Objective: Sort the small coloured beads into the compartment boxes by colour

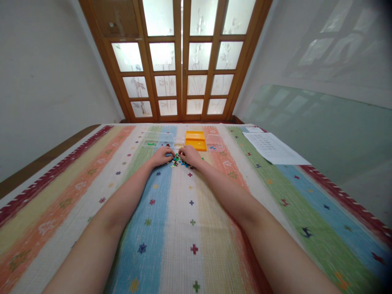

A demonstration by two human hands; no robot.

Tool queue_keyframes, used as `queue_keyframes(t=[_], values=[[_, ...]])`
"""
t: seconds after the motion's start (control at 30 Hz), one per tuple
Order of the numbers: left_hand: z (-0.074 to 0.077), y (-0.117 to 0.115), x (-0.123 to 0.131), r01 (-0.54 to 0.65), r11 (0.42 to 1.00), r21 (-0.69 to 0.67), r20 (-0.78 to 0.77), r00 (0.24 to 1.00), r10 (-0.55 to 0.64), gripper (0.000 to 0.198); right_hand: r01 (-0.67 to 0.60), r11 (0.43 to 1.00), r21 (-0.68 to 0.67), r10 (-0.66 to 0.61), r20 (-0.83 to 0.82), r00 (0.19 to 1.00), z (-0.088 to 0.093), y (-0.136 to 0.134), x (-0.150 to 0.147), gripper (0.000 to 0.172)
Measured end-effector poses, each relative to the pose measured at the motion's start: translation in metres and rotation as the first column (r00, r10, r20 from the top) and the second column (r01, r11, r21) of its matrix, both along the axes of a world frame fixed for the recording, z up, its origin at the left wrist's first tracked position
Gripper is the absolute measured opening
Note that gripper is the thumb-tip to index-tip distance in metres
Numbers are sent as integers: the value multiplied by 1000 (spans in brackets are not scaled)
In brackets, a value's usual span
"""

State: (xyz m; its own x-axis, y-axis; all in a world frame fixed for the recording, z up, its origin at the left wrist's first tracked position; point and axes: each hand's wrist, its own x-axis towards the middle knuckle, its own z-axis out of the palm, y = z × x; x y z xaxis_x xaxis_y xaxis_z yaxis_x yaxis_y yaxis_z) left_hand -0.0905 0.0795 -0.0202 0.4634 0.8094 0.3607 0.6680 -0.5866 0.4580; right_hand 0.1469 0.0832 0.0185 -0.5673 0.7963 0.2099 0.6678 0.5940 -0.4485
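Note:
A small heap of mixed coloured pieces (176, 161), blue, green, dark, white and yellowish, lies on the striped cloth. At its left edge is my left hand (162, 156), fingers curled in and thumb close to them. My right hand (190, 155) reaches over the heap's right side with its fingers bent and pinched together. Any piece between the fingertips of either hand is too small to make out. Just behind the hands stand a clear plastic box (157, 134) with green and dark red pieces in separate compartments, and an orange two-part tray (196, 140).
Right of the orange tray, a clear compartment (216, 141) holds a few blue pieces. Printed paper sheets (272, 147) lie at the table's right. A patterned striped tablecloth (180, 245) covers the table. Beyond it are glazed wooden doors (180, 57), with walls on both sides.

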Motion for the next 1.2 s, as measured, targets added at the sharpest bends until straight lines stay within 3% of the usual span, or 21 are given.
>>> queue_keyframes(t=[0.3, 0.5, 0.8, 1.2], values=[[3, -1, 3, -29, 1000, -8, -20, 999, 29, 14, -3, 1000, -29, -4, -247, 969, -3, -6, 0, 8], [5, -6, 6, -131, 991, 24, -46, 990, 132, 14, 12, 1000, -11, -15, -309, 951, 3, -12, -1, 11], [6, -7, 8, -203, 979, 27, -88, 975, 204, 21, -67, 997, -47, 56, -204, 977, 12, -19, -1, 16], [4, -5, 4, -266, 963, 44, -82, 960, 269, 21, -36, 997, 72, 33, 39, 999, 1, -4, -2, 21]])
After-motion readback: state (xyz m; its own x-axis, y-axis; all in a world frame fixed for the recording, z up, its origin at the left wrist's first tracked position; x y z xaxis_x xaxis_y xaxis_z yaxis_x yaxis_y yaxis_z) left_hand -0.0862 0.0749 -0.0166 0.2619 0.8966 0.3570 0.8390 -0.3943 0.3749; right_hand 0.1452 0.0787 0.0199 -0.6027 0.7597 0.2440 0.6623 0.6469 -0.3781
